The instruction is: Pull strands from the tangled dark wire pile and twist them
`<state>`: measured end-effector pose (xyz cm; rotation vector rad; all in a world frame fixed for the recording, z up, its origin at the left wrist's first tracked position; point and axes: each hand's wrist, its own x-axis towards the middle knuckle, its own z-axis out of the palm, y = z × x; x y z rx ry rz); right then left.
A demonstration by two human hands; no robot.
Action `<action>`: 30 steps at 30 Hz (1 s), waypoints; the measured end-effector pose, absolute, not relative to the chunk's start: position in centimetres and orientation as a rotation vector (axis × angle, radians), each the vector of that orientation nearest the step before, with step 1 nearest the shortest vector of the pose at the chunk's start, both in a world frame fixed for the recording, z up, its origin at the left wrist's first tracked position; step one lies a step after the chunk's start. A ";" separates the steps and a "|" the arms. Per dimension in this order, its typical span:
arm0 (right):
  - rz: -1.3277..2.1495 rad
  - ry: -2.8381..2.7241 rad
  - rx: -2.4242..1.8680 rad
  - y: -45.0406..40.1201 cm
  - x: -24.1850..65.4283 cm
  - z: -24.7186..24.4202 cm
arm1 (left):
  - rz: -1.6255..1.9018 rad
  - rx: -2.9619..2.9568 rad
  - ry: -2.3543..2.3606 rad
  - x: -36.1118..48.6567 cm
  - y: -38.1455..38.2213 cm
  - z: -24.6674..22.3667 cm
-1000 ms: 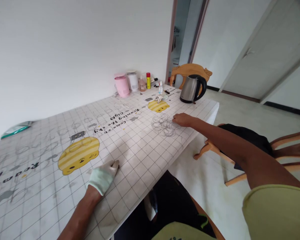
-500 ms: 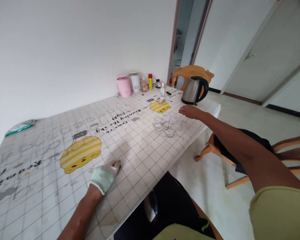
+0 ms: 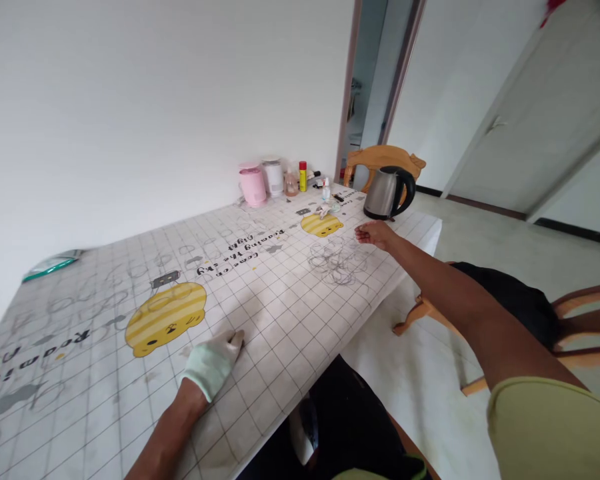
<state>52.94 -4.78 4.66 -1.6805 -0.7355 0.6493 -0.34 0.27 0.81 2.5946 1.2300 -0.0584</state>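
While the left hand [image 3: 213, 360], in a pale glove, rests on the gridded tablecloth [image 3: 275, 320], its fingers are folded in close, and whether they pinch anything I can't tell. Over on the right, the bare right hand [image 3: 375, 235] is by the kettle [image 3: 381, 193], fingers half curled and bunched together; their grip is too small to make out. Just beside it, on the cloth, is the tangle of thin dark loops [image 3: 336, 260], drawn or loose, I can't say. Now the print [image 3: 240, 255]: "Come on" and "Roaming the sky" are readable, upside down, while more lettering runs off the left edge. Labels on the yellow can [image 3: 303, 177] and small white bottle [image 3: 326, 190] are too tiny to read. The chair [image 3: 587, 323] on the right is cut off by the frame.
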 end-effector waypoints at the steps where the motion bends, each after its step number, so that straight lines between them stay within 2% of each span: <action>1: 0.648 -0.722 -1.630 -4.7 52.4 4.7 | -0.037 2.589 1.241 -0.4 0.2 0.8; 5: 0.738 -0.758 -1.463 -3.8 48.6 5.4 | 0.041 2.537 1.326 -0.5 0.0 0.5; 10: 1.059 -0.969 -1.168 -2.0 39.7 6.0 | 0.237 2.322 1.481 -1.2 0.0 0.3; 13: 1.203 -1.082 -1.037 -0.9 33.1 5.8 | 0.649 1.884 1.291 -1.8 0.5 0.6; 16: 1.322 -1.142 -0.944 0.2 26.7 5.0 | 0.838 1.591 1.002 -2.5 1.2 0.8; 19: 1.397 -1.144 -0.871 1.0 21.5 3.5 | 0.898 1.410 0.856 -2.9 1.9 0.7; 23: 1.462 -1.122 -0.833 2.0 17.3 0.9 | 0.930 1.306 0.968 -3.0 2.7 0.2; 30: 1.335 -1.186 -0.950 3.4 17.5 -0.1 | 0.900 1.402 1.265 -3.9 4.2 0.0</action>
